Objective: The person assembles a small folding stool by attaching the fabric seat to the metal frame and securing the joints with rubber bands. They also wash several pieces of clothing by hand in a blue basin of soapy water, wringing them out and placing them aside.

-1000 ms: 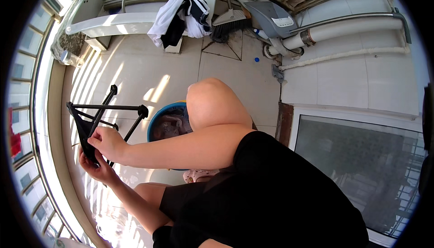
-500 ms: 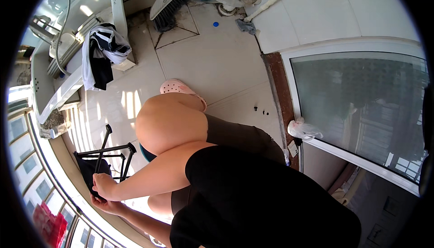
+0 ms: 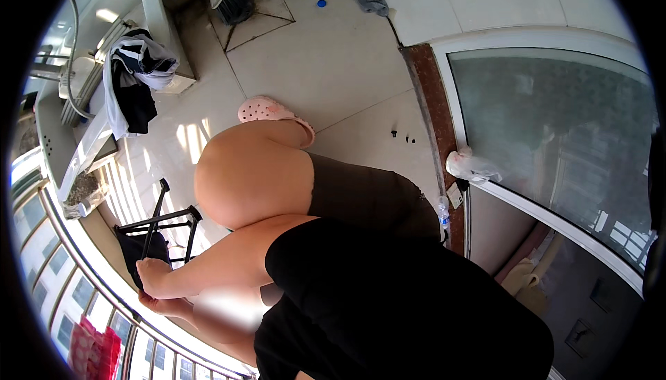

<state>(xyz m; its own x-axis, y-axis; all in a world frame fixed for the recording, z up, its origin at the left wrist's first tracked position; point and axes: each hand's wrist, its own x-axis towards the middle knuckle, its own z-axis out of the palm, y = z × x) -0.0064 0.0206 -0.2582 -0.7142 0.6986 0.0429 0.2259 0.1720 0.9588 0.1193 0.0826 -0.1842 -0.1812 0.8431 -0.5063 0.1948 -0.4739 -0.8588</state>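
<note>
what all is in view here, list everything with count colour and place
hangers: a bunch, black, lower left, in both hands
cloth: one, dark, under the hangers
clog: one, pink, on the floor behind the knee
clothes: a pile, white and black, draped on the ledge upper left
cap: one, blue, on the floor at top
bag: one, white, by the glass door
bottle: one, clear, by the door frame
right hand: grips the hangers
left hand: below the right, at the hangers
</note>
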